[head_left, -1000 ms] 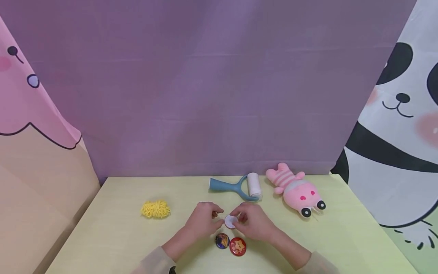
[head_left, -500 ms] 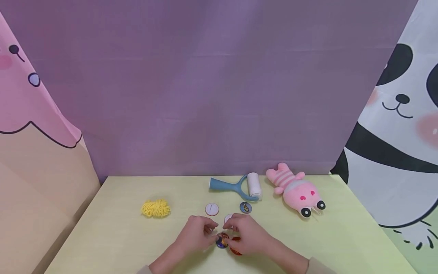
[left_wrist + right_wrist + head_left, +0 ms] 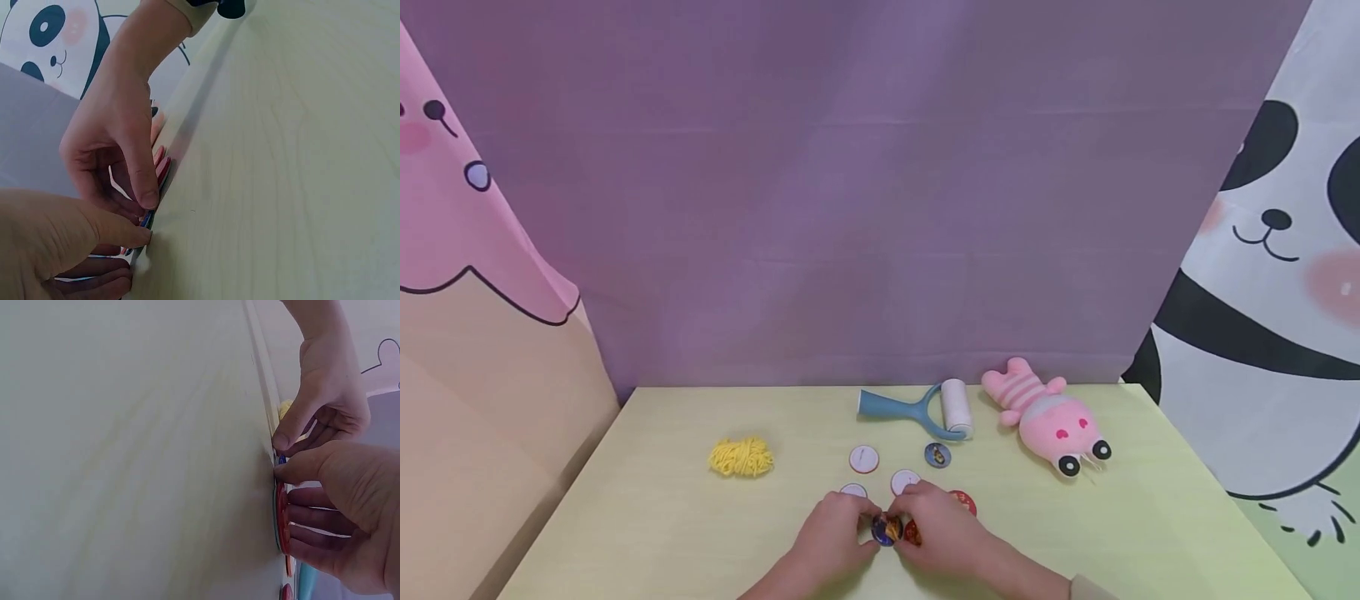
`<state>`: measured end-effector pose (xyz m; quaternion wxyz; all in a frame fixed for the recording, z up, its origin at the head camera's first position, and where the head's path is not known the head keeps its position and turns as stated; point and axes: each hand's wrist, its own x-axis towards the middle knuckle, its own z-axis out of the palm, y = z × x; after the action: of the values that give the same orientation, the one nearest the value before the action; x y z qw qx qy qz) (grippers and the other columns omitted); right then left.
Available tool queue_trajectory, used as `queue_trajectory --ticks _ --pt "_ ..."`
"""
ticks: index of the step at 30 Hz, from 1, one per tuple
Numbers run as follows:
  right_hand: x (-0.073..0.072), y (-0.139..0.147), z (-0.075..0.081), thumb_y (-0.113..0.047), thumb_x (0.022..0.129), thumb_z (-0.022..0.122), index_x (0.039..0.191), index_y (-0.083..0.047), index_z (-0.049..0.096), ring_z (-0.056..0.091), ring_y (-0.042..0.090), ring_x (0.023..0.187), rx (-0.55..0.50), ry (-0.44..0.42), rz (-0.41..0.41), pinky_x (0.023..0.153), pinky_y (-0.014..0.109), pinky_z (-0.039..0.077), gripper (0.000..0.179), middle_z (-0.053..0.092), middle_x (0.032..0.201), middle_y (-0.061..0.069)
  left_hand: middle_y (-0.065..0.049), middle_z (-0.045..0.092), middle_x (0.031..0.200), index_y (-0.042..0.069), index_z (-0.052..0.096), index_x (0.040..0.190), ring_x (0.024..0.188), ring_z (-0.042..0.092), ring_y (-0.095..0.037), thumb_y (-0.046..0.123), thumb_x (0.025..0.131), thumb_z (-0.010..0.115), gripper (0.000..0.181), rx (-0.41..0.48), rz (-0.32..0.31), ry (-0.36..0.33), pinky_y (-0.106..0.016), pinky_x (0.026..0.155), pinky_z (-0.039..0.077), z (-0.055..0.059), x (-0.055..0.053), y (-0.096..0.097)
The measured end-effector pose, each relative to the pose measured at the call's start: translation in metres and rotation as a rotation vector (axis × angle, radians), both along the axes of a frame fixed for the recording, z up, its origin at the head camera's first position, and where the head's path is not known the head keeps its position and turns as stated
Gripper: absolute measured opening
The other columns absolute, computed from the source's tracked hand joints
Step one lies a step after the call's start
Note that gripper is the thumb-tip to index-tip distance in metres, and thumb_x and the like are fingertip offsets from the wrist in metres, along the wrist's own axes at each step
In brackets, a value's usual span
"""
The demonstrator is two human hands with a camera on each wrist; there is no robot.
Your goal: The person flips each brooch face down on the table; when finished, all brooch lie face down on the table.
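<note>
A dark blue pin badge [image 3: 887, 529] with an orange and yellow picture lies face up at the table's front middle. From its left side my left hand [image 3: 833, 535] pinches its edge between thumb and forefinger. My right hand [image 3: 946, 529] pinches the opposite edge the same way. Partly hidden beneath the right hand is a red badge [image 3: 912, 533]. In the right wrist view the thumbs meet low at the tabletop, beside the blue badge [image 3: 282, 460] and the red badge's rim [image 3: 282, 519]. The left wrist view shows the blue badge [image 3: 147, 219] between both thumbs.
Beyond the hands lie white-backed badges [image 3: 864, 458], a small blue badge [image 3: 937, 455] and another red badge [image 3: 963, 502]. Farther back are a blue-handled lint roller [image 3: 917, 408] and a pink plush toy [image 3: 1052, 421]. Yellow yarn [image 3: 741, 457] sits left.
Both hands have come nearer the table's front, from a white-backed badge to the dark blue one, and now hold its edges. More badges behind them have come into sight.
</note>
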<state>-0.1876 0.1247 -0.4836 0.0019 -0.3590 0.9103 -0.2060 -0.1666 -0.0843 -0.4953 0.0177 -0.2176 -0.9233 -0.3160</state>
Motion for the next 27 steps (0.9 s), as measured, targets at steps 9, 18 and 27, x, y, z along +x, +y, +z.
queue_trajectory --ticks 9,18,27 --pt "0.000 -0.005 0.001 -0.017 0.085 0.084 0.103 -0.012 0.081 0.064 0.008 0.096 -0.044 0.036 0.002 0.088 0.026 0.060 0.019 0.075 0.097 -0.006 0.007 0.077 0.087 0.010 0.085 0.099 0.077 0.059 0.000 0.011 0.079 0.092 0.020 0.010 0.046 0.022 -0.021 0.069 0.052 -0.002 -0.004 -0.003" --pt "-0.008 0.001 0.003 -0.015 0.083 0.087 0.098 -0.013 0.081 0.063 0.005 0.088 -0.069 -0.017 -0.026 0.082 0.024 0.058 0.017 0.074 0.091 -0.008 0.005 0.081 0.087 0.010 0.087 0.098 0.080 0.065 -0.002 0.011 0.080 0.091 0.019 0.000 0.016 0.098 -0.020 0.073 0.055 -0.003 -0.007 0.005" --pt "-0.005 0.003 -0.001 -0.014 0.083 0.087 0.099 -0.014 0.081 0.060 0.002 0.084 -0.123 -0.095 0.008 0.074 0.019 0.052 0.017 0.075 0.092 -0.008 0.004 0.082 0.089 0.010 0.087 0.098 0.083 0.069 -0.001 0.012 0.080 0.092 0.019 0.029 -0.007 0.086 -0.019 0.073 0.056 -0.008 -0.001 0.001"
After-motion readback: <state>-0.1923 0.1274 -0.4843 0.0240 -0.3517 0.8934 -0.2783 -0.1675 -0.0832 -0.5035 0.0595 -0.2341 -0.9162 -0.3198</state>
